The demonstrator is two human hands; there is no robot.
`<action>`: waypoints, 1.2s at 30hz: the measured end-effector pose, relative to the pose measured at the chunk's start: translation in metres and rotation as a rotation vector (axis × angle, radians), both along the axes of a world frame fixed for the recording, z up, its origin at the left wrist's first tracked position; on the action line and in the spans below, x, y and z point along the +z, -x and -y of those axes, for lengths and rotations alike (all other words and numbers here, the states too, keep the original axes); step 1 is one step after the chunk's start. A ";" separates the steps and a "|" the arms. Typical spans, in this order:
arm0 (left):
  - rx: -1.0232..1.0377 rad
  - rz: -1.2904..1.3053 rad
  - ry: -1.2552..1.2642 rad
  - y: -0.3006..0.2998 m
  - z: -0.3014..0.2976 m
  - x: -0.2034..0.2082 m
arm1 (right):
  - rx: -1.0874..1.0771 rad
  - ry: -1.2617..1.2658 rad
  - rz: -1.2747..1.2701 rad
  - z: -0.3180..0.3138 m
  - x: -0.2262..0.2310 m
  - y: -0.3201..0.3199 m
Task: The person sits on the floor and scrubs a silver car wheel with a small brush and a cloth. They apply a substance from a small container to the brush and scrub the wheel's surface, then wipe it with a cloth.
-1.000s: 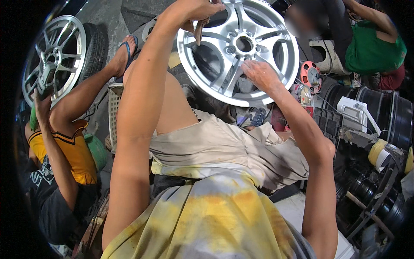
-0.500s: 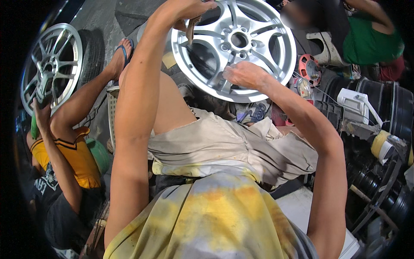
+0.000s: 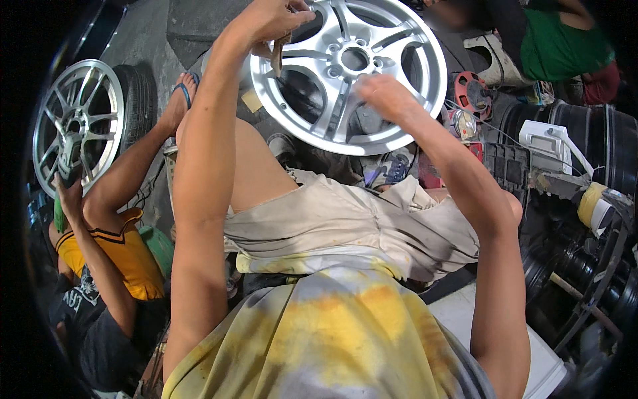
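A silver alloy wheel rim (image 3: pixel 399 41), with a five-hole hub and paired spokes, lies face up before me. My left hand (image 3: pixel 274 18) is over its upper left edge, fingers curled. From under that hand hangs a brown, stiff-looking folded scrap (image 3: pixel 276 57), perhaps sandpaper. My right hand (image 3: pixel 387 97) is closed against a lower spoke near the hub. Its fingertips are blurred, and anything inside them is hidden.
At left, a person in yellow shorts (image 3: pixel 113 256) holds a dark and green tool (image 3: pixel 69 156) against another alloy wheel (image 3: pixel 109 100). A tyre (image 3: pixel 138 100) stands behind it. Dark rims (image 3: pixel 565 130) and a white plastic case (image 3: pixel 545 141) crowd the right. Someone in green (image 3: pixel 561 50) is at upper right.
My right hand has moved up along the spoke toward the hub. The left hand keeps its place at the rim's edge. The whole view has shifted slightly.
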State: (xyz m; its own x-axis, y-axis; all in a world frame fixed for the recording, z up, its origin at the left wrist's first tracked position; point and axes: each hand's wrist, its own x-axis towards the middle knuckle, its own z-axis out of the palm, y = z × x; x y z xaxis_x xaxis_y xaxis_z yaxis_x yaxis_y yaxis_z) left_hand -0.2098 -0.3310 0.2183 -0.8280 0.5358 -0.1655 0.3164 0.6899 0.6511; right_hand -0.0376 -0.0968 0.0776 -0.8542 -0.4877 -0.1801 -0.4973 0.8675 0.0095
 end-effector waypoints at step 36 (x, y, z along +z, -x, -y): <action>-0.005 0.009 -0.024 0.010 0.020 -0.014 | -0.316 0.277 -0.379 0.022 -0.013 -0.066</action>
State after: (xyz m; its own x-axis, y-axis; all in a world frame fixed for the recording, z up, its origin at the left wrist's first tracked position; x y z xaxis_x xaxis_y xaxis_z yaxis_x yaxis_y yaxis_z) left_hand -0.2195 -0.3507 0.2046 -0.8240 0.5436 -0.1597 0.3139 0.6727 0.6700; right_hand 0.0282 -0.1187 0.0642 -0.9464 -0.1834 0.2660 -0.2193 0.9692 -0.1122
